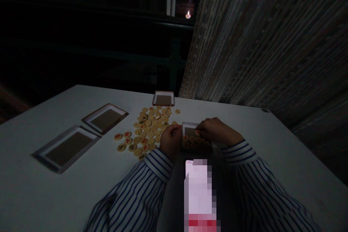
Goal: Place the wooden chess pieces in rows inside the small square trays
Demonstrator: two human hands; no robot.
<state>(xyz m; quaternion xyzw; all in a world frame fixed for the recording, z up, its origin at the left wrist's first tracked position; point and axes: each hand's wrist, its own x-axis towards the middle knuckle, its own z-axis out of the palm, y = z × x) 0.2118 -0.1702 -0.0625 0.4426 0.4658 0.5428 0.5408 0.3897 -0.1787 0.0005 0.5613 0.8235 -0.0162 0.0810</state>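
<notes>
A small box tray (188, 127) lies on the white table (40, 188) with several round wooden chess pieces inside it. My left hand (170, 139) is curled against the tray's left edge, gripping it. My right hand (216, 130) is over the tray, its fingertips pinched on a round piece (197, 132) at the tray's inside. A loose pile of round wooden pieces (149, 127) with red and black marks lies just left of my left hand. Both sleeves are striped.
Two flat trays lie at the left, one near (67, 148) and one farther back (105, 117). A small box lid (163, 98) lies behind the pile. A ribbed wall (258, 43) rises at the right. A blurred bright patch (199, 195) is at the bottom.
</notes>
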